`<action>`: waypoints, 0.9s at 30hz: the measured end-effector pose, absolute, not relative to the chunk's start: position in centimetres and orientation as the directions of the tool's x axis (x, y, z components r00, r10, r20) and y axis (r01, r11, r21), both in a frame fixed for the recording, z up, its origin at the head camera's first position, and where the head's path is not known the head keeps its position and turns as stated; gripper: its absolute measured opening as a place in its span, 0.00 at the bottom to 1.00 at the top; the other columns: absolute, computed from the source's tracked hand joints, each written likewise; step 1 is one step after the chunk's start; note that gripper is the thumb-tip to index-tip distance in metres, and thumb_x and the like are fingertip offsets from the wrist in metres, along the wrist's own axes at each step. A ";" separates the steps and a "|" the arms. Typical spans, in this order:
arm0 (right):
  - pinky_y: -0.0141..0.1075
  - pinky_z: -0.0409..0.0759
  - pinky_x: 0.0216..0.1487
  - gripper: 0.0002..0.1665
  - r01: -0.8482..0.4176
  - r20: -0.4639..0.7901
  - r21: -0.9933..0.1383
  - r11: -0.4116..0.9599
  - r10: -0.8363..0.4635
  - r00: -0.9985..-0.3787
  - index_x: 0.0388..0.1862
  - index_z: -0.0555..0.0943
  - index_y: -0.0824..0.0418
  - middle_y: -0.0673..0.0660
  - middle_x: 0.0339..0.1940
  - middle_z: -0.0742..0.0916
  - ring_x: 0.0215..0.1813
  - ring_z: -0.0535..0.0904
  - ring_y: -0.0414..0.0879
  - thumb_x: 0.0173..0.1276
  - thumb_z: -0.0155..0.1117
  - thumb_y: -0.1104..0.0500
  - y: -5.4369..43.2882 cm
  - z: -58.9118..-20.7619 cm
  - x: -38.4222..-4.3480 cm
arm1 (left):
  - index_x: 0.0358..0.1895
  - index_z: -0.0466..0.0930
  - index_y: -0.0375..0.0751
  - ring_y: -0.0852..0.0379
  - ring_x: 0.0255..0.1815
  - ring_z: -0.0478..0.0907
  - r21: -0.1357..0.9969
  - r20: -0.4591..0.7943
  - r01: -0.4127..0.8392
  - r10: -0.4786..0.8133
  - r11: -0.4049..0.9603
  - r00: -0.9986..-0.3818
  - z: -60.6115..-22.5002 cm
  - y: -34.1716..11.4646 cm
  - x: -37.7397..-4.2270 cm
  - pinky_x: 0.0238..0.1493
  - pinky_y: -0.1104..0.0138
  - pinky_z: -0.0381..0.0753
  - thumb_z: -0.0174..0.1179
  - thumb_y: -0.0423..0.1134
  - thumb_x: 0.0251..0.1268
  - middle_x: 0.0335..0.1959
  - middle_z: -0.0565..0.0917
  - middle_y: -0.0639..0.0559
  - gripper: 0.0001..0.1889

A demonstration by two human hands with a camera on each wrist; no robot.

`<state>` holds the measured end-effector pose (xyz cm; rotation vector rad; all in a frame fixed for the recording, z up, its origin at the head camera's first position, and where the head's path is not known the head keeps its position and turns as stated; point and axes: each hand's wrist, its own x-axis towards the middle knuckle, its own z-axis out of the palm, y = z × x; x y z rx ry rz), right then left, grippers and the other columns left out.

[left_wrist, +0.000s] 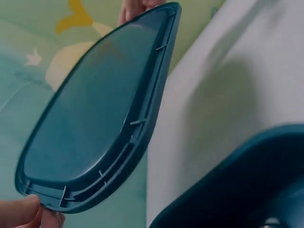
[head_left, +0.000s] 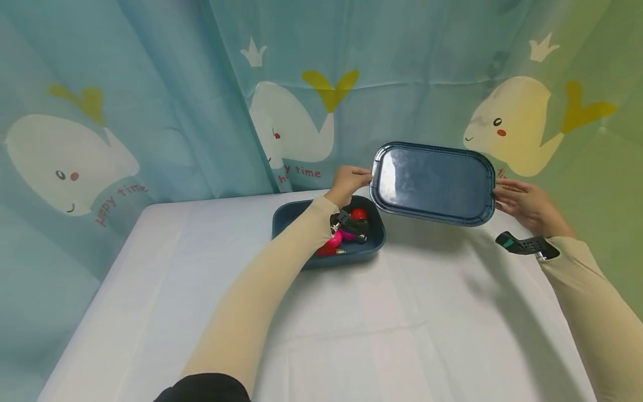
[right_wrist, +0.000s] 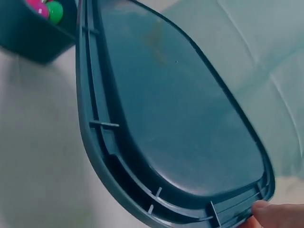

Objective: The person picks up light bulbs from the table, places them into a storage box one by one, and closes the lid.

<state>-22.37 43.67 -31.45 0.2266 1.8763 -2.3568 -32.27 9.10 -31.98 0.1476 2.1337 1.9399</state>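
Observation:
A dark blue rectangular lid (head_left: pixel 434 184) with rounded corners is held up in the air, its ribbed underside facing me. My left hand (head_left: pixel 348 183) pinches its left short edge, and my right hand (head_left: pixel 527 205) pinches the right one. Thumb and fingers grip the rim (left_wrist: pixel 114 183) in the left wrist view. Left of the lid stands a matching dark blue box (head_left: pixel 351 259) without cover, partly hidden behind my left forearm. Inside lie shiny balls, among them a red ball (head_left: pixel 359 214) and, in the right wrist view, a green ball (right_wrist: pixel 55 12).
A white cloth covers the table (head_left: pixel 382 335). Behind its far edge hangs a blue-green curtain (head_left: pixel 196 111) printed with whales, close behind the lid. Each wrist wears a black strap (head_left: pixel 527 245).

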 end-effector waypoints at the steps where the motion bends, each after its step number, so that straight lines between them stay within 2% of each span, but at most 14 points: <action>1: 0.28 0.81 0.36 0.12 0.171 -0.177 -0.960 -0.222 0.007 -0.984 0.35 0.84 0.52 0.45 0.33 0.81 0.35 0.81 0.38 0.67 0.56 0.67 43.4 -31.3 -22.4 | 0.55 0.77 0.31 0.47 0.58 0.78 0.988 -0.126 -0.100 0.246 0.115 -0.961 -31.9 8.7 -32.3 0.62 0.63 0.75 0.57 0.31 0.65 0.58 0.78 0.39 0.16; 6: 0.28 0.83 0.36 0.11 0.095 -0.113 -0.973 -0.209 0.076 -0.991 0.37 0.84 0.50 0.46 0.35 0.79 0.35 0.82 0.38 0.62 0.62 0.66 42.3 -30.5 -22.5 | 0.56 0.77 0.32 0.48 0.59 0.77 0.993 -0.098 -0.080 0.256 0.082 -0.962 -31.2 7.3 -32.1 0.62 0.63 0.75 0.56 0.30 0.65 0.58 0.78 0.40 0.17; 12: 0.27 0.83 0.33 0.11 0.046 -0.087 -0.971 -0.235 0.165 -0.983 0.36 0.85 0.52 0.44 0.38 0.81 0.37 0.82 0.36 0.56 0.68 0.65 41.1 -30.0 -22.7 | 0.58 0.75 0.32 0.46 0.55 0.79 0.997 -0.078 -0.081 0.245 -0.004 -0.966 -30.5 6.3 -32.2 0.56 0.65 0.79 0.56 0.30 0.65 0.57 0.79 0.38 0.18; 20: 0.28 0.84 0.38 0.11 -0.166 0.118 -0.937 -0.309 0.168 -0.979 0.39 0.86 0.61 0.51 0.32 0.88 0.35 0.85 0.41 0.59 0.62 0.71 39.4 -29.9 -23.2 | 0.56 0.76 0.28 0.45 0.56 0.79 0.985 -0.071 -0.104 0.229 -0.135 -0.971 -30.2 4.9 -32.4 0.58 0.65 0.77 0.53 0.31 0.67 0.56 0.78 0.36 0.16; 24: 0.28 0.84 0.40 0.11 -0.268 0.219 -0.903 -0.336 0.178 -0.959 0.38 0.86 0.67 0.54 0.33 0.89 0.35 0.86 0.43 0.58 0.61 0.74 38.4 -29.9 -23.5 | 0.52 0.78 0.27 0.46 0.56 0.79 0.983 -0.034 -0.068 0.194 -0.173 -0.980 -30.1 4.3 -32.5 0.59 0.67 0.77 0.55 0.34 0.67 0.55 0.79 0.36 0.16; 27: 0.28 0.84 0.40 0.10 -0.296 0.239 -0.887 -0.355 0.196 -0.951 0.37 0.86 0.69 0.54 0.34 0.88 0.35 0.86 0.42 0.57 0.62 0.75 37.8 -29.8 -23.7 | 0.51 0.79 0.28 0.48 0.56 0.78 0.987 0.001 -0.026 0.168 -0.159 -0.986 -30.0 3.8 -32.3 0.58 0.68 0.77 0.59 0.33 0.64 0.55 0.80 0.38 0.16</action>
